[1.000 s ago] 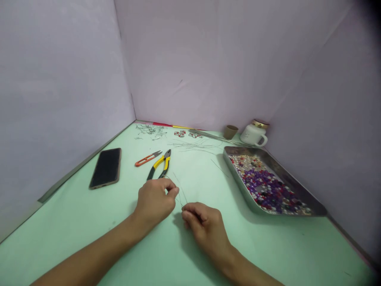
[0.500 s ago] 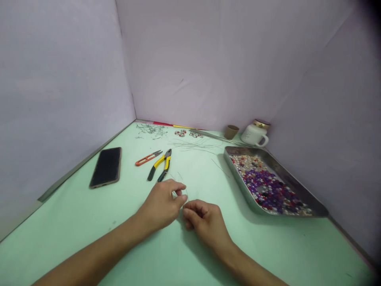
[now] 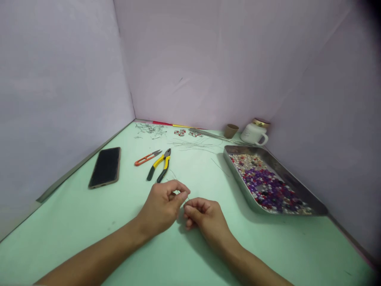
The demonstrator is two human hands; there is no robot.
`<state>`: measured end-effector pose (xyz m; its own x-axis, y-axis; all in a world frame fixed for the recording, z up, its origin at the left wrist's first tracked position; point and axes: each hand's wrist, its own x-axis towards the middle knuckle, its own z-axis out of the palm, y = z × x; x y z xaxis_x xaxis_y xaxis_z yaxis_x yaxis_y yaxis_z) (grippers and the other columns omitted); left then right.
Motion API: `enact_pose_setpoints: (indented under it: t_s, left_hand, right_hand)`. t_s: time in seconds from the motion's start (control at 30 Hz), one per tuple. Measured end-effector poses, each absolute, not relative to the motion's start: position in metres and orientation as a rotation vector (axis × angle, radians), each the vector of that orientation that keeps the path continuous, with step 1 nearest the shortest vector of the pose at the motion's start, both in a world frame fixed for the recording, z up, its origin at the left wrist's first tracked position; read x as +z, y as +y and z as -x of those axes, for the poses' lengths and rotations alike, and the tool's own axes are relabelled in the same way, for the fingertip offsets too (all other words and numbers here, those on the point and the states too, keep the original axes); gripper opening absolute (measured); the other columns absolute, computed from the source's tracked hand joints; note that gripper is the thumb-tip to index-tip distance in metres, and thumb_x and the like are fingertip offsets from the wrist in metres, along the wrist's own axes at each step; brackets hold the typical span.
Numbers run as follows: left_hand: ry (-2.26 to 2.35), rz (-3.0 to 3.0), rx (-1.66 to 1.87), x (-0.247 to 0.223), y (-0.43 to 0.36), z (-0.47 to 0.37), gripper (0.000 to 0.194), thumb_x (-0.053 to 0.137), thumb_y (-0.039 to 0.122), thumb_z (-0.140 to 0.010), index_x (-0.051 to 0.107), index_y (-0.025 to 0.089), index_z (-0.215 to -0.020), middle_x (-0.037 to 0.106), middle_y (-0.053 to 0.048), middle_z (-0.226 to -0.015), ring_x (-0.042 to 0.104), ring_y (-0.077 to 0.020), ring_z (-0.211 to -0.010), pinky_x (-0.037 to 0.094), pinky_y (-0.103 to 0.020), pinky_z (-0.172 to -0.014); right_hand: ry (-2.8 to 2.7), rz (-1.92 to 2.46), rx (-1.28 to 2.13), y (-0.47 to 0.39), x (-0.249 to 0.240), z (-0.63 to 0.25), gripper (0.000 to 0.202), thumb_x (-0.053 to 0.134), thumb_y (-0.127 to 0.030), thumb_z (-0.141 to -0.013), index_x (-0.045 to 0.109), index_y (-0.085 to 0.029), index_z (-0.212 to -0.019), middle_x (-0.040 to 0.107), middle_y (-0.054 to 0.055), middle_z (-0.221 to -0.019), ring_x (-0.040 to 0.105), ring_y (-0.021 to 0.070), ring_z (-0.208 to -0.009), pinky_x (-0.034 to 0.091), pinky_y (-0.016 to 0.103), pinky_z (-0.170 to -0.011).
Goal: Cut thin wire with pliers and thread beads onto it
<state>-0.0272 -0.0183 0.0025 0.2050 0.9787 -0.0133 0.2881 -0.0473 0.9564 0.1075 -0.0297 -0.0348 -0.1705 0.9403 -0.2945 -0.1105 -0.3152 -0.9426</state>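
Observation:
Near the middle of the green table, my left hand point(image 3: 163, 204) pinches a thin wire point(image 3: 174, 174) between thumb and index finger, and part of the wire sticks out above the hand. Just to its right, my right hand point(image 3: 206, 218) has thumb and fingertips pressed together on the same thin wire strand. The fingertips of both hands are close together; whatever small part lies between them is too fine to make out. Yellow and black pliers point(image 3: 160, 166) lie just beyond my left hand.
Orange snips point(image 3: 147, 157) and a phone point(image 3: 105, 167) lie to the left. A metal tray point(image 3: 242, 186) of beads stands at right. Behind are loose wires point(image 3: 193, 146), beaded pieces point(image 3: 179, 132), wire scraps point(image 3: 151, 130), a brown cup point(image 3: 231, 131) and a white mug point(image 3: 251, 134).
My left index finger has come down to meet the thumb, closing the gap between them. The right hand has barely moved, and the wire ends above the left hand have shifted.

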Motion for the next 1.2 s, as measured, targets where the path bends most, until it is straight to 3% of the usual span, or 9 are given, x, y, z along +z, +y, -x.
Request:
enact_pose_setpoints:
  t_s: [0.1,0.23,0.47,0.53,0.63,0.7,0.77,0.97,1.2]
  left_hand:
    - [1.266,-1.610,1.103,-0.001,-0.020,0.028,0.012,0.051,0.024,-0.071,0.057,0.015,-0.065,0.049,0.004,-0.048,0.043,-0.0067,-0.041,0.034,-0.018,-0.040]
    - [1.309,-1.440,1.196,-0.002,-0.024,0.027,0.013,0.052,0.024,-0.068,0.053,0.015,-0.060,0.044,0.005,-0.043,0.039,-0.0061,-0.038,0.032,-0.018,-0.038]
    - [1.280,-1.060,0.786,-0.003,-0.010,0.033,0.016,0.053,0.026,-0.065,0.049,0.016,-0.054,0.042,0.006,-0.034,0.028,-0.0041,-0.029,0.017,-0.017,-0.031]
    - [1.358,-1.165,0.685,0.003,-0.007,0.038,0.022,0.056,0.028,-0.064,0.047,0.015,-0.049,0.044,0.005,-0.036,0.028,-0.0034,-0.029,0.017,-0.017,-0.031]
    - [1.516,-1.362,0.887,0.015,-0.011,0.041,0.027,0.058,0.031,-0.064,0.047,0.015,-0.045,0.042,0.006,-0.035,0.030,-0.0032,-0.031,0.023,-0.017,-0.033]
    - [1.497,-1.403,1.008,0.020,-0.016,0.040,0.021,0.057,0.031,-0.064,0.054,0.014,-0.052,0.052,0.004,-0.046,0.036,-0.0041,-0.035,0.028,-0.017,-0.035]
    - [1.450,-1.425,0.963,0.020,-0.019,0.037,0.015,0.055,0.028,-0.066,0.059,0.015,-0.062,0.059,0.001,-0.059,0.042,-0.0057,-0.038,0.032,-0.018,-0.036]
    - [1.537,-1.877,0.772,-0.004,-0.022,0.028,0.020,0.047,0.022,-0.072,0.064,0.017,-0.061,0.062,-0.001,-0.060,0.055,-0.0125,-0.057,0.039,-0.022,-0.054]
    - [1.807,-2.623,1.004,-0.005,-0.033,0.028,0.021,0.045,0.021,-0.076,0.063,0.019,-0.066,0.062,-0.002,-0.068,0.053,-0.0139,-0.057,0.033,-0.026,-0.049]
  right_hand:
    - [-0.915,1.181,1.696,-0.028,-0.034,-0.110,0.025,0.072,-0.032,-0.055,0.060,-0.011,-0.063,0.058,0.001,-0.052,0.050,0.0081,-0.040,0.043,0.023,-0.044]
    - [-0.765,1.062,1.690,-0.029,-0.034,-0.113,0.029,0.075,-0.033,-0.053,0.061,-0.012,-0.068,0.058,-0.001,-0.053,0.048,0.0068,-0.041,0.047,0.024,-0.047]
    - [-0.865,1.088,1.545,-0.029,-0.037,-0.116,0.022,0.070,-0.032,-0.061,0.062,-0.013,-0.069,0.060,0.000,-0.056,0.052,0.0087,-0.043,0.046,0.024,-0.049]
    - [-0.945,1.177,1.468,-0.027,-0.037,-0.118,0.021,0.069,-0.031,-0.062,0.062,-0.012,-0.069,0.061,0.001,-0.057,0.054,0.0096,-0.044,0.045,0.023,-0.050]
    - [-0.999,1.248,1.428,-0.025,-0.036,-0.118,0.018,0.068,-0.029,-0.063,0.062,-0.012,-0.067,0.061,0.001,-0.056,0.055,0.0102,-0.045,0.044,0.023,-0.049]
    - [-1.029,1.255,1.442,-0.025,-0.035,-0.117,0.016,0.066,-0.027,-0.063,0.061,-0.012,-0.065,0.060,0.001,-0.054,0.054,0.0104,-0.044,0.043,0.023,-0.049]
    - [-1.068,1.259,1.444,-0.026,-0.036,-0.114,0.014,0.065,-0.025,-0.063,0.061,-0.012,-0.065,0.060,0.000,-0.054,0.054,0.0105,-0.045,0.042,0.022,-0.049]
    - [-1.263,1.342,1.340,-0.030,-0.037,-0.111,0.011,0.059,-0.022,-0.067,0.063,-0.013,-0.067,0.057,-0.001,-0.048,0.051,0.0100,-0.047,0.041,0.021,-0.051]
    - [-1.532,1.357,1.129,-0.033,-0.041,-0.111,0.014,0.053,-0.023,-0.073,0.063,-0.014,-0.070,0.057,0.000,-0.054,0.051,0.0112,-0.050,0.040,0.021,-0.051]
